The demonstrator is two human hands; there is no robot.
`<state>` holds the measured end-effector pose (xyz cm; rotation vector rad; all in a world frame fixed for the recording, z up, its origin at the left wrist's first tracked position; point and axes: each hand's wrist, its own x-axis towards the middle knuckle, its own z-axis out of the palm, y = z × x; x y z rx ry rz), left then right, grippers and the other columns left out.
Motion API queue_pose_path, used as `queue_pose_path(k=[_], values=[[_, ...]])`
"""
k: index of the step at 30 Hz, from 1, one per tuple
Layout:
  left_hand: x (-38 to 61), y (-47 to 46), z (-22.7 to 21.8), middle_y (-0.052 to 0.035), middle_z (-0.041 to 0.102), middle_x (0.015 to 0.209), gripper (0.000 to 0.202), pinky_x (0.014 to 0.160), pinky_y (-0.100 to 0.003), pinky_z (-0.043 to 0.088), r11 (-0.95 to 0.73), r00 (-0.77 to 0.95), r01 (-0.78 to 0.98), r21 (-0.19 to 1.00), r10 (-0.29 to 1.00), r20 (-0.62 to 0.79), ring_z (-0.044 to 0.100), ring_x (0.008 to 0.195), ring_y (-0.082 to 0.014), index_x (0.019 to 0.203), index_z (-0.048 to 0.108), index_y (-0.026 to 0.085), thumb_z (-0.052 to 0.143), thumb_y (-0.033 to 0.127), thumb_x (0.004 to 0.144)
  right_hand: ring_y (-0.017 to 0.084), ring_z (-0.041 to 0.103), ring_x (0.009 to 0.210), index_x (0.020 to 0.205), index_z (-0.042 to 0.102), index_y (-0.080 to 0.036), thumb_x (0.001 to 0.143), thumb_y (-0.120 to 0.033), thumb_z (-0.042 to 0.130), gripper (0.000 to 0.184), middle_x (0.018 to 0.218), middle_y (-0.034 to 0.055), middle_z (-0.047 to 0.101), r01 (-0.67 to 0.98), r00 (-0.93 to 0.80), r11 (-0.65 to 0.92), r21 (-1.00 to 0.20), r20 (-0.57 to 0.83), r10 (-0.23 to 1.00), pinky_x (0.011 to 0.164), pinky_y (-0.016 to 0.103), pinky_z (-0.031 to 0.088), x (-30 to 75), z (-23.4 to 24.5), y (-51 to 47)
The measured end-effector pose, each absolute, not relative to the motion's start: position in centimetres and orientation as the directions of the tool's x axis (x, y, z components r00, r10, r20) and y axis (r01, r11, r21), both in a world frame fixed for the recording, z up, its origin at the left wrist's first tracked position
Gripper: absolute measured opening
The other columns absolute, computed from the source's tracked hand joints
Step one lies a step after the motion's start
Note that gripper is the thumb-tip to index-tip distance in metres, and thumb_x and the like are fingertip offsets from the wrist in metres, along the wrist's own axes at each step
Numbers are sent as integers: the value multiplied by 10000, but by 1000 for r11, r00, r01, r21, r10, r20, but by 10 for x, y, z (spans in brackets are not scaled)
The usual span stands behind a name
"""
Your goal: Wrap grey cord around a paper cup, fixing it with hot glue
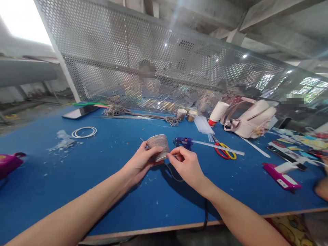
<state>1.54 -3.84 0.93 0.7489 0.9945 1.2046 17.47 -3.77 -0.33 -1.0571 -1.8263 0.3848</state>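
My left hand (145,159) is wrapped round a small cup (158,143) wound with grey cord, tilted above the blue table. At the cup's right edge, my right hand (186,162) is closed in a pinch on the grey cord (171,171), whose loose length loops down between the hands. The exact spot between the fingertips is hidden. Just beyond the right hand lies a blue glue gun (183,141) with a long clear glue stick (217,147) in line with it.
Red and yellow scissors (225,151), clear glue sticks (203,125), stacked paper cups (219,111) and a pale backpack (252,121) stand right. Grey cord bundles (116,111), two wrapped cups, a tablet (80,112) and a white ring (84,132) lie behind. Magenta power strip (282,177); another person's hand (321,188).
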Motion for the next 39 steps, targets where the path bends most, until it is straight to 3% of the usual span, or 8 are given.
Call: queue_pose_path(k=[19,39], values=[[12,-36,9,-52,711,918,379,706,-331,553,251,100,-472,845,968,-231,666,764,-171,1019,597,191,731,165,666,95,381,469,654,590,-183,814,-303,581,200,504,-44,452,470,-158,550,-690,547,822,445,222,310,173,1,-37],[8,-36,13,-56,682,935,355,711,-340,561,177,109,-534,827,984,-140,659,799,-191,985,583,190,688,146,649,102,398,492,674,597,-181,826,-325,569,212,536,-37,488,416,-163,530,-739,513,843,461,223,333,173,1,-34]])
